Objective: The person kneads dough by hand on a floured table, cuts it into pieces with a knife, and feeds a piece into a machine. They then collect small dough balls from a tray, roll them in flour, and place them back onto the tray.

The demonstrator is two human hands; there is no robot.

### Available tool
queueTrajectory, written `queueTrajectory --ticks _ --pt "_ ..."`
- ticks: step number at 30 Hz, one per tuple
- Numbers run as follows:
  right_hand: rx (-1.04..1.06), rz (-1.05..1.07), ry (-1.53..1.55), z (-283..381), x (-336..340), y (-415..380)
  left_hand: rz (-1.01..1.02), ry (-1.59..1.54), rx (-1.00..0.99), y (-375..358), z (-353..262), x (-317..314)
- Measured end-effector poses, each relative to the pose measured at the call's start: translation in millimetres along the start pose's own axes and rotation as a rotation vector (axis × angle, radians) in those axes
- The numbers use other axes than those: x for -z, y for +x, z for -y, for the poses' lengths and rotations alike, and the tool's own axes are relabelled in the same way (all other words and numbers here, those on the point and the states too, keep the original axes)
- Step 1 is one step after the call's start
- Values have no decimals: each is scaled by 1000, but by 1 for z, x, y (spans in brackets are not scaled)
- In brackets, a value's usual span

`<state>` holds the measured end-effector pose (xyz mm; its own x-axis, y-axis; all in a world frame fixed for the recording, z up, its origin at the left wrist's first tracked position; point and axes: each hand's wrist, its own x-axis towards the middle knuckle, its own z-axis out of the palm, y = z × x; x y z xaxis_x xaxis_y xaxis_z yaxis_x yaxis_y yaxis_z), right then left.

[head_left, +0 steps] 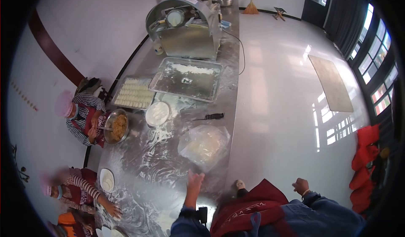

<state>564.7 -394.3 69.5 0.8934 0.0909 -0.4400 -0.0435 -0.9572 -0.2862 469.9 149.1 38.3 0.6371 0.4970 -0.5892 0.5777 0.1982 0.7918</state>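
Observation:
My left hand (195, 182) is over the floured metal table, its fingers apart and nothing in it. Just beyond its fingertips lies a clear plastic bag (204, 146) with a pale mass, like dough, inside. My right hand (301, 186) hangs out over the floor on the right, fingers curled in and holding nothing. A black-handled knife (214, 116) rests on the table past the bag. To the left of the bag sits a round white plate or board (157, 113) dusted with flour.
A large metal tray (187, 94) with flour lies before a steel machine (190, 39). Rows of dumplings fill another tray (134, 94). Across the table, one person holds a utensil at a bowl of filling (119, 127); another person's hand (112, 209) touches the floured surface near white dishes (106, 180).

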Motion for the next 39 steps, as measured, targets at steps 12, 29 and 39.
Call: queueTrajectory --ticks 12,29,39 --pt "513 97 84 -33 15 105 -469 -254 -66 125 7 -4" --pt "899 632 259 362 122 282 -620 -853 -541 74 -220 25" --pt "870 774 522 406 194 311 -575 374 -815 50 -331 -90"
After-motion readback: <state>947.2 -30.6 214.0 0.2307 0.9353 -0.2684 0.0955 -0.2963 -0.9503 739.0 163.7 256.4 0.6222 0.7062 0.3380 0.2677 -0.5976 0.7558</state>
